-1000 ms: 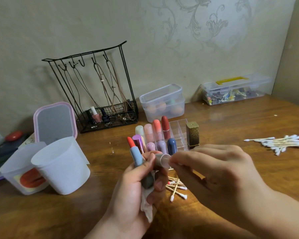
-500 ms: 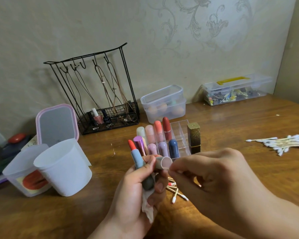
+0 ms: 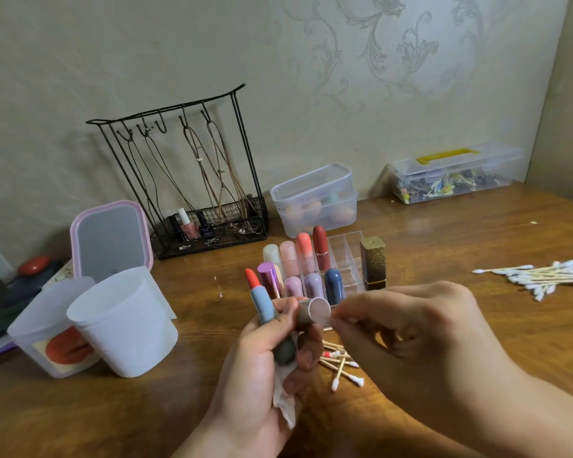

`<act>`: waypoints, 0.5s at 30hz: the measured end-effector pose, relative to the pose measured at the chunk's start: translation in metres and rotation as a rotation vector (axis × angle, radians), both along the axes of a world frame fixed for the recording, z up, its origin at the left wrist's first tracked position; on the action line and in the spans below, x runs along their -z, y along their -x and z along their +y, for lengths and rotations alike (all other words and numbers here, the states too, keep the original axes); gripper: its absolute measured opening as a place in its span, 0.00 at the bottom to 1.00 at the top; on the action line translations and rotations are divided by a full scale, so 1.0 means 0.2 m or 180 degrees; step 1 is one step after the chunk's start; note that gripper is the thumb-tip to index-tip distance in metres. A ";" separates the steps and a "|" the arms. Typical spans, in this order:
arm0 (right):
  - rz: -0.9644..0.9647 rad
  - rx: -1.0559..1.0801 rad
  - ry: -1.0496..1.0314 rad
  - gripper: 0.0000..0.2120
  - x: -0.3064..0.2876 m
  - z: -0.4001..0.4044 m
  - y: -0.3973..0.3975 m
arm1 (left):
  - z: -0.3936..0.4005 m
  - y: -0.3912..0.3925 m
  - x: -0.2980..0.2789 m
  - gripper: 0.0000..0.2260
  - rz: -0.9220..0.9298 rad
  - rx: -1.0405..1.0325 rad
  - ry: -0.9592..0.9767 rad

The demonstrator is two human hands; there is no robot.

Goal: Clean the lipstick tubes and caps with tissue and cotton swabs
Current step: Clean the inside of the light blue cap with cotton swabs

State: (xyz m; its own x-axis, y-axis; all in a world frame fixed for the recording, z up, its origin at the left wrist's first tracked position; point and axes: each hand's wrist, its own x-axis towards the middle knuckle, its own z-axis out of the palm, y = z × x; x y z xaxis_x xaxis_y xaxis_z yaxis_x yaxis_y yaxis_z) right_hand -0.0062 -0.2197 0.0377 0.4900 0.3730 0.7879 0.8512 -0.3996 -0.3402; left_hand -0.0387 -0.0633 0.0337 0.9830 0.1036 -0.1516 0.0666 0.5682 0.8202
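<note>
Closest to me, my left hand [image 3: 262, 355] has a lot packed into it: fingers curled round the open blue lipstick tube [image 3: 266, 307], its orange bullet poking up clear of my palm so it doesn't smear, a wad of tissue [image 3: 286, 408] tucked under the lower fingers, ready for wiping. Thumb and forefinger also steady the silvery cap [image 3: 314, 310], its open mouth turned toward my right hand [image 3: 411, 338]. That hand pinches a cotton swab [image 3: 353, 320], fingers closed tight on it; the tip seems to sit at the cap's mouth, though I can't tell whether it is inside. I'd judge I'm swabbing out the cap.

Just past my hands, used swabs [image 3: 339, 365] lie scattered on the table [image 3: 444, 246], some tipped red, dropped within reach. Beyond them the clear organiser [image 3: 343, 251] stands the other lipsticks upright in its compartments, with a gold tube [image 3: 373, 263] beside it. Fresh swabs [image 3: 543, 276] wait well off to the right. Two white cups [image 3: 123, 320] sit left, near a pink-framed mirror [image 3: 111, 241].
</note>
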 end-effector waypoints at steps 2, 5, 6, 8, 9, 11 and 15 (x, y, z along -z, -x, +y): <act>0.0111 -0.0136 -0.0113 0.04 -0.01 0.00 0.00 | 0.00 0.00 0.00 0.11 -0.0008 -0.0042 0.0032; -0.0024 -0.0004 -0.0038 0.04 -0.02 0.00 0.00 | 0.00 0.00 0.01 0.13 -0.0015 -0.0031 0.0005; -0.0053 0.0049 0.0019 0.04 -0.02 0.00 0.00 | 0.00 0.00 0.01 0.13 -0.0014 -0.0033 0.0002; 0.0055 -0.0003 -0.0015 0.04 -0.02 0.00 0.01 | 0.00 0.00 0.01 0.12 -0.0041 -0.0052 -0.0021; 0.0133 -0.0080 -0.0087 0.04 -0.03 0.00 0.01 | 0.00 0.00 0.00 0.11 -0.0052 -0.0058 -0.0047; 0.0140 -0.0080 -0.0141 0.03 -0.03 -0.01 0.01 | 0.00 0.00 0.00 0.12 -0.0046 -0.0074 -0.0093; 0.0068 -0.0076 -0.0009 0.05 -0.03 0.00 0.01 | 0.00 0.00 0.01 0.11 -0.0073 -0.0085 -0.0156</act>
